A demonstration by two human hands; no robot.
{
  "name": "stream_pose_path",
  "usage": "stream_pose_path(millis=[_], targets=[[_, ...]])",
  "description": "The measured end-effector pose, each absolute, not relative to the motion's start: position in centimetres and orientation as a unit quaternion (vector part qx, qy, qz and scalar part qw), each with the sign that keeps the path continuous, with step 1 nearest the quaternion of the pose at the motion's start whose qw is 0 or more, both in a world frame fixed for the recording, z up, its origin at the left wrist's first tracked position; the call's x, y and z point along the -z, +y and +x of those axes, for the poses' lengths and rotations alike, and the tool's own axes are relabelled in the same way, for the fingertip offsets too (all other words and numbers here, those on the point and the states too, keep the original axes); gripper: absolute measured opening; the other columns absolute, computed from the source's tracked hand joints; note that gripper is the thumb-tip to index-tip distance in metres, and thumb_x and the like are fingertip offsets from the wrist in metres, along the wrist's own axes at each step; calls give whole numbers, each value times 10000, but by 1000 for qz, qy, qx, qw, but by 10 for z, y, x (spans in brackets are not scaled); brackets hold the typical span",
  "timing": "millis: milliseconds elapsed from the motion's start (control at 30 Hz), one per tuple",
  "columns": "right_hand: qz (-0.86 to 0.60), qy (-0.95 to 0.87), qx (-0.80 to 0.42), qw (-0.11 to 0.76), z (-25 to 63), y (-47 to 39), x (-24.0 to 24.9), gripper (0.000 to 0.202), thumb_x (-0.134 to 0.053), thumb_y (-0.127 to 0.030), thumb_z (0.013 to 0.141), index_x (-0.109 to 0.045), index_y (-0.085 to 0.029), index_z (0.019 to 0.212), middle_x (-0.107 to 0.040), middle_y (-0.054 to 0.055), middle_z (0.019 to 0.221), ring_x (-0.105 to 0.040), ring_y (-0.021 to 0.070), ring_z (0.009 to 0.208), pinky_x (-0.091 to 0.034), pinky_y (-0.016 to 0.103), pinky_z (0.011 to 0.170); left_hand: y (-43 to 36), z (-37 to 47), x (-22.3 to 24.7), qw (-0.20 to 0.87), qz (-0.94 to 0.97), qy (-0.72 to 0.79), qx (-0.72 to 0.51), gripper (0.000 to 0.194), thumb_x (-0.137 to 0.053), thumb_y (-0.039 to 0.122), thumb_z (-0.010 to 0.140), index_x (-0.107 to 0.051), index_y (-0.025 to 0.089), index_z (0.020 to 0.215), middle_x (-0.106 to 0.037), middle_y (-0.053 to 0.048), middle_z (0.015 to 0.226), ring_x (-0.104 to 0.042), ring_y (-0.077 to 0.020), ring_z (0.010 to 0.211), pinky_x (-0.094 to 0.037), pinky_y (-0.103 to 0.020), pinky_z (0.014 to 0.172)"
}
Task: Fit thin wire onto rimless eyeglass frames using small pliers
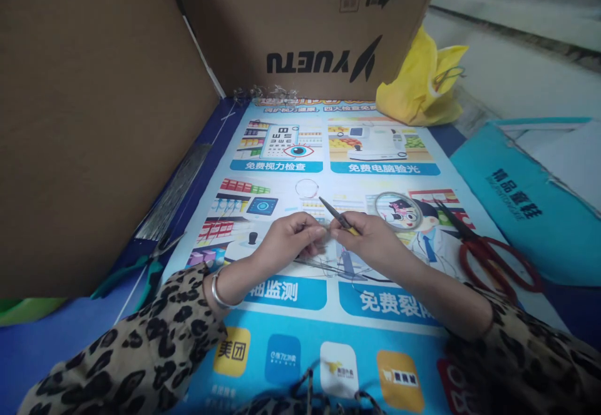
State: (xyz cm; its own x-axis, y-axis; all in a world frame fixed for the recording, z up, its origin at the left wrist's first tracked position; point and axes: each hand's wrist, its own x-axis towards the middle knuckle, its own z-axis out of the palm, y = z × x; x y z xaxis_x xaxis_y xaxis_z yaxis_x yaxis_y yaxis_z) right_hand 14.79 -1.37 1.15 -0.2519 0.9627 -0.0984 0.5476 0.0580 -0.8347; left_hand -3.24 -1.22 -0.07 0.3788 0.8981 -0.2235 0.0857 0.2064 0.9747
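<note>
In the head view, the right hand (370, 240) at the centre of the frame grips a slim pointed tool (334, 210), its fingers closed around it. The tool is dark, tapering to a fine tip towards the upper left, with yellow near the grip; its rear part is hidden by the hand, so its exact kind is hard to tell. Just beside it, the left hand (298, 236) has thumb and forefinger drawn together; whatever lies between them is too small to make out. Thin dark strands (319, 265) run below both hands, blurred and partly covered.

A thin ring (307, 179) lies above the hands on the printed poster (300, 315). Right of centre is a round dish (398, 230), its pink and dark contents indistinct. Red-handled scissors (493, 265) lie at the right, their lower handle partly behind the sleeve; green-handled pliers (153, 265) lie at the left.
</note>
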Motion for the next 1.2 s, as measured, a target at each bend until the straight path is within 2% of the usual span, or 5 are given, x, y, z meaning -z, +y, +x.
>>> stream_pose_path(millis=[233, 467, 800, 1033, 1200], targets=[[-525, -743, -337, 241, 163, -12, -30, 206, -503, -369, 803, -621, -202, 827, -606, -14, 705, -521, 111, 635, -382, 223, 580, -4, -39, -7, 566, 531, 519, -358, 272, -587, 421, 763, -525, 160, 715, -566, 27, 602, -529, -65, 442, -420, -180, 441], [-528, -811, -205, 144, 200, -10, -60, 198, -522, -384, 801, -623, -216, 825, -644, 8, 805, -550, 129, 709, -384, 246, 628, 10, -48, -2, 464, 625, 553, -296, 314, -515, 458, 802, -552, 168, 686, -521, 28, 493, -449, -66, 415, -347, -176, 431], [-615, -767, -141, 120, 234, -25, -84, 172, -529, -387, 767, -620, -246, 804, -641, 25, 773, -552, 165, 695, -366, 281, 601, 10, -48, -2, 450, 640, 562, -267, 321, -492, 467, 796, -583, 177, 694, -496, 34, 463, -430, -87, 425, -328, -196, 446], [-618, -772, -141, 42, 255, -36, -68, 128, -528, -330, 764, -597, -230, 725, -578, -14, 584, -465, 108, 519, -290, 247, 496, 10, -50, 1, 430, 656, 568, -250, 341, -493, 500, 790, -593, 183, 714, -508, 31, 484, -446, -96, 464, -334, -199, 473], [-626, -764, -149, 47, 252, -47, -48, 112, -529, -307, 766, -594, -217, 781, -622, 2, 673, -526, 121, 583, -313, 234, 511, 9, -49, -1, 437, 654, 572, -233, 332, -496, 498, 793, -589, 185, 734, -523, 31, 498, -441, -89, 464, -330, -191, 472]])
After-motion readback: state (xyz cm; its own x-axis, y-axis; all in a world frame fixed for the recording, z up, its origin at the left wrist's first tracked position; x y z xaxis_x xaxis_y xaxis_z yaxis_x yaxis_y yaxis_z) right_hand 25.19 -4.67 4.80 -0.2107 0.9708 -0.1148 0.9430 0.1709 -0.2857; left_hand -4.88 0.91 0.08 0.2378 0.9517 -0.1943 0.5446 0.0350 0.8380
